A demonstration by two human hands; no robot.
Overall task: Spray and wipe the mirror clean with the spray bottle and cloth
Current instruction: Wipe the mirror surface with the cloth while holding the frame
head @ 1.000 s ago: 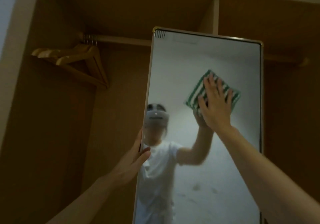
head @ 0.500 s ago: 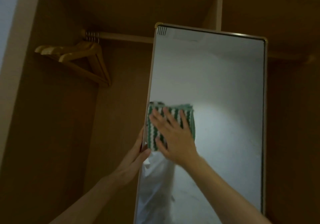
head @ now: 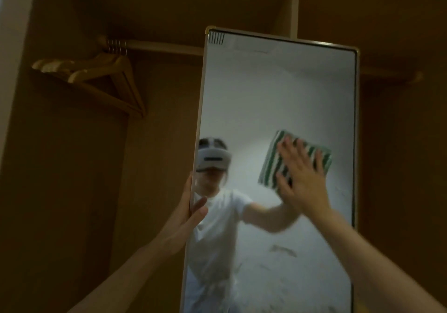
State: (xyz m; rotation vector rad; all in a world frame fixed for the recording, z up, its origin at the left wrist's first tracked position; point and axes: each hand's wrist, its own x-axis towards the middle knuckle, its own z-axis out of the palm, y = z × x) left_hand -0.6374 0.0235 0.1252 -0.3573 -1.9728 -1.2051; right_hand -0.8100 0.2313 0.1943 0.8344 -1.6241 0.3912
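Sweeping back from the mirror's (head: 278, 90) left edge, my right hand (head: 302, 179) presses the striped cloth (head: 273, 165) flat, fingers spread, near its right edge. My left hand (head: 186, 213) still clamps the left edge; smears remain lower down.

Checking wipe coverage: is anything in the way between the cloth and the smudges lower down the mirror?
Nothing visible. The right hand presses the striped cloth on the mirror; bare glass leads down to the smudges.

An open wooden wardrobe (head: 72, 191) fills the view, dim and brown; a clothes rail (head: 159, 46) runs across toward eleven o'clock; several wooden hangers (head: 101, 80) bunch on it at ten o'clock, angled left; an upright divider panel (head: 294, 8) stands at twelve o'clock.
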